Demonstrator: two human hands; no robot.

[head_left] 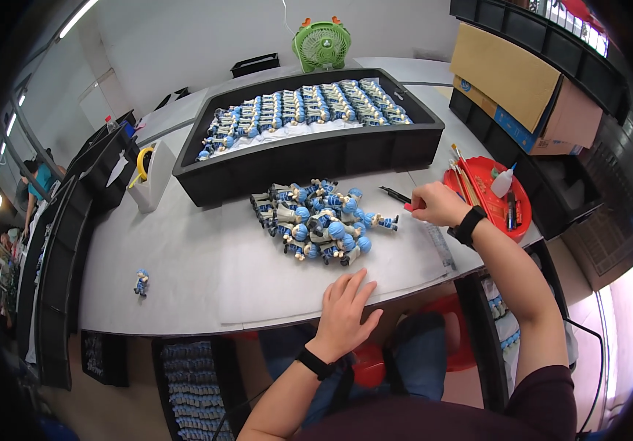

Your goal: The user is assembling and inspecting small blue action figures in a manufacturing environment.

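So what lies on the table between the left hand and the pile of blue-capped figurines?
Nothing: in the head view, only bare grey table separates the flat left hand from the figurine pile.

Those figurines (320, 220) are looking like glossy painted plastic, the crate (309, 158) is showing matt black plastic, and the tabletop (184, 257) is looking smooth, dull grey.

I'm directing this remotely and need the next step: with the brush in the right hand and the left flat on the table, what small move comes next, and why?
Probably reach the left hand forward to lift one figurine from the pile. The right hand already grips a brush with a red handle beside the pile, while the left rests empty on the table, so nothing is held up to the brush yet.
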